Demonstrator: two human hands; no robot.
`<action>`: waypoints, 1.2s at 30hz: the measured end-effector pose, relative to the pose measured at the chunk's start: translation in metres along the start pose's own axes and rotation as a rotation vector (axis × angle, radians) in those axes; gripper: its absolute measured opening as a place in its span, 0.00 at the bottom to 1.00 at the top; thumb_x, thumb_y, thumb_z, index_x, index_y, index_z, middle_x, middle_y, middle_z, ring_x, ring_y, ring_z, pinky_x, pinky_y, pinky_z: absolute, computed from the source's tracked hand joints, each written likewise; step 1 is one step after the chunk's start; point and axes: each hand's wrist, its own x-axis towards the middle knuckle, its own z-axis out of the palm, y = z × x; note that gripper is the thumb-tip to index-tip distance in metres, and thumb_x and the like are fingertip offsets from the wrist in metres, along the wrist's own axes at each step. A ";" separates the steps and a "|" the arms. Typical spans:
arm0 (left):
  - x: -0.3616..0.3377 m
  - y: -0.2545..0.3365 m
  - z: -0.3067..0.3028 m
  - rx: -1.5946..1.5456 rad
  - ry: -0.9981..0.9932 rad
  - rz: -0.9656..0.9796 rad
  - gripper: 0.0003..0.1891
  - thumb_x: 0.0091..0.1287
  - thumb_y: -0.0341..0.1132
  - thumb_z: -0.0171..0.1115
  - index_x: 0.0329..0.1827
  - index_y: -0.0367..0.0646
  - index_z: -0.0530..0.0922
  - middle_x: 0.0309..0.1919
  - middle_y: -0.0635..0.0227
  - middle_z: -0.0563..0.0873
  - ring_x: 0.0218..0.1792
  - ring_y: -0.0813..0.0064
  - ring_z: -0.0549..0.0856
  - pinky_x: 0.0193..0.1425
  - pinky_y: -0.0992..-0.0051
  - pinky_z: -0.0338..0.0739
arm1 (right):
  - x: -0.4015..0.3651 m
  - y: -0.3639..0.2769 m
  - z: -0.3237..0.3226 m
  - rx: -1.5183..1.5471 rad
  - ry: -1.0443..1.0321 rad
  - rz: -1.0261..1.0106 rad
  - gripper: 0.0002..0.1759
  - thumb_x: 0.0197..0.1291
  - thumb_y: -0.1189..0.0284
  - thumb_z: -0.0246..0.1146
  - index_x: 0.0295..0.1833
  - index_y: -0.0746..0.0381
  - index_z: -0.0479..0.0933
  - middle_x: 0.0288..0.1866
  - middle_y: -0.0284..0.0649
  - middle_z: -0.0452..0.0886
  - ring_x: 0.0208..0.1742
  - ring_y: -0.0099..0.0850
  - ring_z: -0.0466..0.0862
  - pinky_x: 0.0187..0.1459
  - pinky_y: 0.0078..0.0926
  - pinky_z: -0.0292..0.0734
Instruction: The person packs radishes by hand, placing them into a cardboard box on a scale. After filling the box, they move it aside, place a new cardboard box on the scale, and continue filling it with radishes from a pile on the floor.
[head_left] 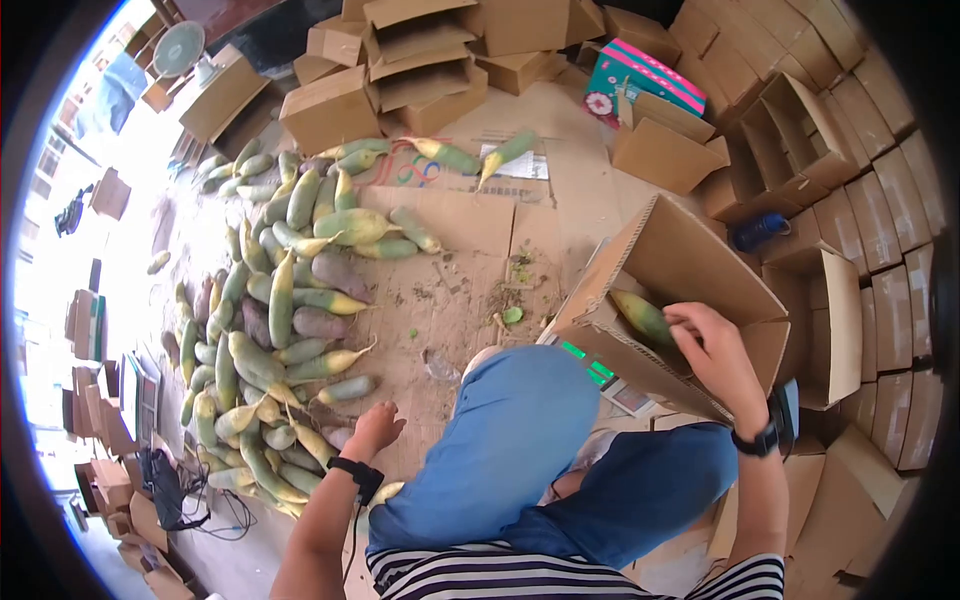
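Observation:
My right hand reaches into an open cardboard box standing on a digital scale. Its fingers are bent over the right end of a green radish, whose yellowish tip points up and left. The box's front wall hides whatever lies lower inside. At the right edge of a big pile of green radishes, my left hand hovers with nothing in it, fingers slightly apart. Closest to it are a short radish and a yellowish tip beside my knee.
Two radishes lie apart on the cardboard-covered floor. Stacked cartons line the right side, and open boxes stand at the back. There is also a teal and pink box, a blue bottle and a fan.

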 end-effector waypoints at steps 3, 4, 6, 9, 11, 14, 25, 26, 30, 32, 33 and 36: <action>-0.004 -0.029 0.014 -0.001 -0.082 -0.095 0.20 0.62 0.46 0.65 0.49 0.41 0.77 0.48 0.50 0.81 0.51 0.51 0.82 0.53 0.56 0.79 | -0.016 -0.071 0.014 -0.151 0.173 -0.225 0.15 0.59 0.78 0.63 0.52 0.65 0.77 0.49 0.48 0.82 0.47 0.44 0.84 0.50 0.36 0.79; -0.002 -0.034 0.012 -0.007 -0.085 -0.108 0.20 0.62 0.46 0.65 0.49 0.41 0.77 0.48 0.50 0.81 0.51 0.51 0.82 0.53 0.56 0.79 | -0.019 -0.089 0.024 -0.207 0.266 -0.380 0.16 0.57 0.77 0.65 0.52 0.64 0.78 0.50 0.48 0.82 0.49 0.44 0.83 0.51 0.37 0.79; 0.008 -0.047 0.006 0.153 0.121 -0.233 0.21 0.61 0.43 0.65 0.52 0.41 0.75 0.53 0.53 0.78 0.56 0.53 0.79 0.55 0.56 0.77 | -0.024 -0.120 0.049 -0.193 0.165 -0.533 0.20 0.53 0.72 0.69 0.53 0.63 0.79 0.52 0.45 0.82 0.50 0.43 0.83 0.52 0.38 0.79; 0.037 -0.069 -0.036 0.299 0.410 -0.315 0.21 0.59 0.34 0.61 0.55 0.40 0.73 0.57 0.55 0.76 0.60 0.55 0.75 0.60 0.57 0.73 | -0.010 -0.141 0.085 -0.098 -0.061 -0.649 0.23 0.52 0.64 0.72 0.53 0.61 0.80 0.52 0.42 0.81 0.49 0.39 0.83 0.54 0.38 0.78; 0.061 -0.101 -0.065 0.375 0.653 -0.284 0.22 0.58 0.31 0.59 0.58 0.39 0.73 0.60 0.55 0.76 0.63 0.56 0.74 0.62 0.57 0.71 | -0.004 -0.144 0.089 -0.125 -0.092 -0.617 0.23 0.52 0.64 0.72 0.53 0.62 0.80 0.52 0.42 0.81 0.48 0.38 0.83 0.53 0.38 0.78; 0.092 -0.144 -0.108 0.411 0.802 -0.386 0.32 0.54 0.33 0.64 0.65 0.37 0.68 0.64 0.52 0.74 0.66 0.56 0.73 0.66 0.60 0.71 | 0.003 -0.143 0.094 -0.115 -0.080 -0.571 0.22 0.51 0.65 0.73 0.51 0.62 0.81 0.49 0.41 0.82 0.45 0.37 0.84 0.51 0.36 0.79; 0.133 -0.260 -0.135 -0.232 0.544 -0.558 0.44 0.56 0.42 0.61 0.76 0.36 0.55 0.70 0.44 0.66 0.72 0.50 0.65 0.75 0.61 0.60 | 0.027 -0.155 0.101 -0.032 -0.189 -0.443 0.18 0.44 0.73 0.72 0.44 0.60 0.83 0.41 0.38 0.87 0.38 0.33 0.86 0.44 0.31 0.83; 0.129 -0.241 -0.142 -0.260 0.464 -0.628 0.45 0.56 0.45 0.63 0.76 0.36 0.55 0.68 0.44 0.69 0.70 0.49 0.68 0.74 0.60 0.62 | 0.028 -0.158 0.100 -0.036 -0.192 -0.442 0.18 0.44 0.73 0.72 0.44 0.60 0.83 0.41 0.38 0.87 0.38 0.33 0.86 0.44 0.31 0.83; 0.129 -0.198 -0.164 -0.001 0.452 -0.774 0.44 0.51 0.61 0.71 0.65 0.42 0.69 0.57 0.49 0.76 0.59 0.46 0.77 0.63 0.54 0.72 | 0.031 -0.164 0.100 0.087 -0.175 -0.445 0.15 0.50 0.77 0.70 0.46 0.65 0.82 0.42 0.43 0.84 0.41 0.40 0.85 0.49 0.37 0.81; 0.129 -0.187 -0.166 -0.031 0.506 -0.796 0.38 0.50 0.55 0.75 0.57 0.40 0.70 0.55 0.48 0.78 0.56 0.46 0.79 0.58 0.54 0.76 | 0.031 -0.163 0.101 0.095 -0.172 -0.459 0.15 0.50 0.78 0.69 0.46 0.66 0.82 0.41 0.44 0.84 0.40 0.40 0.86 0.48 0.36 0.81; 0.135 -0.209 -0.152 -0.100 0.554 -0.734 0.37 0.49 0.51 0.76 0.55 0.38 0.69 0.54 0.48 0.78 0.55 0.46 0.79 0.58 0.55 0.76 | 0.029 -0.158 0.104 0.054 -0.172 -0.469 0.16 0.47 0.76 0.70 0.45 0.63 0.83 0.40 0.41 0.86 0.39 0.36 0.86 0.46 0.33 0.82; 0.136 -0.213 -0.133 -0.130 0.629 -0.603 0.35 0.46 0.41 0.78 0.50 0.36 0.66 0.52 0.48 0.80 0.54 0.47 0.81 0.58 0.58 0.77 | 0.025 -0.157 0.105 0.006 -0.143 -0.479 0.17 0.44 0.74 0.71 0.44 0.61 0.83 0.39 0.38 0.87 0.36 0.33 0.86 0.43 0.30 0.83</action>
